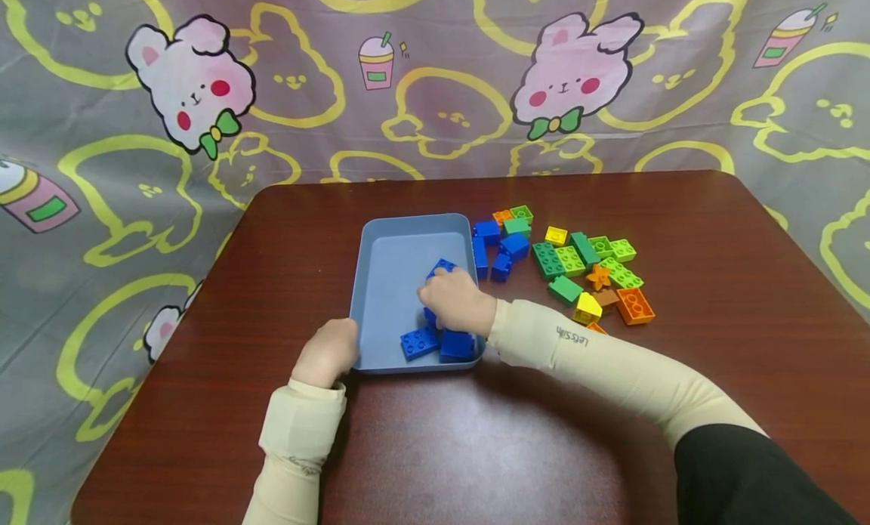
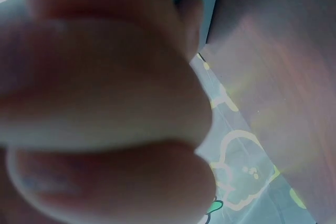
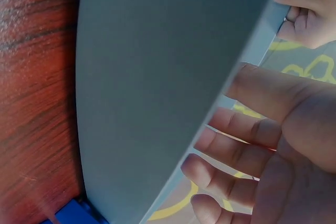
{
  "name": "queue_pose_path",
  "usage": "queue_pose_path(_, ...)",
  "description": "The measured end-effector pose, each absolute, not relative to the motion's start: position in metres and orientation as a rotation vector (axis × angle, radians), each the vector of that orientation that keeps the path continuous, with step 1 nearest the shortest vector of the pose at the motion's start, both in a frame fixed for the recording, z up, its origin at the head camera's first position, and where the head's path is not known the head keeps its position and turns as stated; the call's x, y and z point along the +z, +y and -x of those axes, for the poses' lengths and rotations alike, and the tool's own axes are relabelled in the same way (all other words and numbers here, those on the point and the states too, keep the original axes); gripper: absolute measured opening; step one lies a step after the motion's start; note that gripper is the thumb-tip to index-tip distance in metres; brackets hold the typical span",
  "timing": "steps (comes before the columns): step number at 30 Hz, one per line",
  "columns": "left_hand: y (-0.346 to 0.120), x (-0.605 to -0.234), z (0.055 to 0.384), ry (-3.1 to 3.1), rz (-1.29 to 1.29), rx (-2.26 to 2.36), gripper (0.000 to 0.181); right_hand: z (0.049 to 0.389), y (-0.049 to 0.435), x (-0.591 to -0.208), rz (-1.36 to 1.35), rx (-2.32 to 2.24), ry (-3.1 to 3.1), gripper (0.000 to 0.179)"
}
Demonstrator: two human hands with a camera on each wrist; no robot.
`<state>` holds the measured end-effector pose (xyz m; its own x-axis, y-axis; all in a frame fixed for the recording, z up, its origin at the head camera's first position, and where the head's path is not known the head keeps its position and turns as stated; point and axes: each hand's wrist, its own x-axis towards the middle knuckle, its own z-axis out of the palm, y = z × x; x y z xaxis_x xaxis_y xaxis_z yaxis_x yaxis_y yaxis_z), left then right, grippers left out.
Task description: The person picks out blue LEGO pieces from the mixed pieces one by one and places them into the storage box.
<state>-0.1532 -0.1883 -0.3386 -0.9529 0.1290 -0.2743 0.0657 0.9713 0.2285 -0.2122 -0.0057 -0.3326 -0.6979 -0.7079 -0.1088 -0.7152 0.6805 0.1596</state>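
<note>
A shallow grey-blue tray [image 1: 394, 283] lies on the table. My left hand [image 1: 328, 351] grips its left rim near the front corner; curled fingers [image 2: 105, 87] fill the left wrist view beside the tray wall. Over the tray's right side is my right hand [image 1: 457, 302], fingers loosely bent and apart in the right wrist view, with nothing visible between them. Blue building bricks lie in the tray around it: one brick [image 1: 442, 266] just beyond the fingers, another brick [image 1: 419, 343] and a larger brick [image 1: 458, 347] at the front. The hand partly hides others.
Right outside the tray sit several blue bricks [image 1: 514, 245]. Farther right, green bricks [image 1: 547, 260], a yellow brick [image 1: 587, 308], an orange brick [image 1: 635, 306] and an orange flower piece [image 1: 599, 276] are scattered on the brown table [image 1: 734, 283]. A patterned curtain [image 1: 435, 72] hangs behind.
</note>
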Motion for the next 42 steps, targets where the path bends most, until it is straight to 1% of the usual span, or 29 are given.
queue_pose_path(11,-0.189,-0.340,0.153,2.841,-0.157,0.303,0.019,0.213,-0.003,-0.328,1.155,0.253,2.846,0.035)
queue_pose_path(17,-0.189,-0.340,0.152,2.841,-0.162,0.311,0.020,0.215,0.005,-0.315,1.109,0.165,2.859,0.041)
queue_pose_path(25,-0.189,-0.341,0.154,2.838,-0.165,0.303,0.021,0.223,0.026,-0.294,1.077,0.040,2.968,0.041)
queue_pose_path(33,-0.189,-0.340,0.154,2.831,-0.170,0.306,0.022,0.237,0.055,-0.291,0.902,-0.038,3.053,0.041)
queue_pose_path(39,-0.188,-0.339,0.154,2.822,-0.166,0.308,0.023,0.249,0.073,-0.303,0.744,-0.105,3.032,0.031)
queue_pose_path(42,-0.188,-0.339,0.154,2.815,-0.156,0.317,0.023,0.255,0.081,-0.309,0.661,-0.140,3.018,0.030)
